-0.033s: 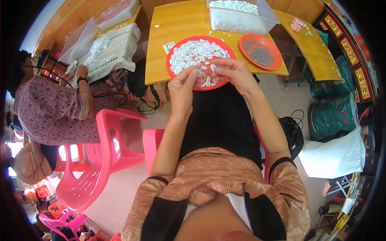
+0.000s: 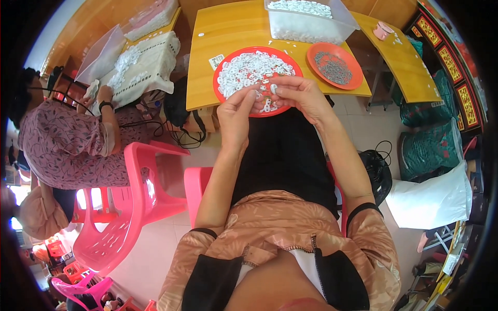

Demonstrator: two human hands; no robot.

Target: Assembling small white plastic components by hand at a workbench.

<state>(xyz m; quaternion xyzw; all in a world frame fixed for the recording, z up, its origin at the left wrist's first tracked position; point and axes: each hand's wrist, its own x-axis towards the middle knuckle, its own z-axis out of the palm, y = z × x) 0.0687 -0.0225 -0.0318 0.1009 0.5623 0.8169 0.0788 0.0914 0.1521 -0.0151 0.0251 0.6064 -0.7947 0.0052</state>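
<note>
My left hand (image 2: 237,111) is closed in a pinch over the near edge of a round red tray (image 2: 298,66). What its fingertips grip is too small to make out. Close beside it, my right hand (image 2: 305,98) pinches a small white oval plastic piece (image 2: 274,88) between thumb and fingers. Many similar white pieces (image 2: 251,67) lie heaped across the tray, with the red bottom showing through nearest my hands. An orange-red plate (image 2: 313,51) to the right carries a pile of small grey metal-looking parts (image 2: 333,68).
A clear plastic bin (image 2: 311,33) of white pieces stands at the back of the yellow table (image 2: 228,26). On the left, a co-worker (image 2: 72,140) sits at a cloth-covered table (image 2: 155,67). Pink plastic chairs (image 2: 136,207) stand behind them. White (image 2: 430,199) and green sacks (image 2: 433,150) lie at right.
</note>
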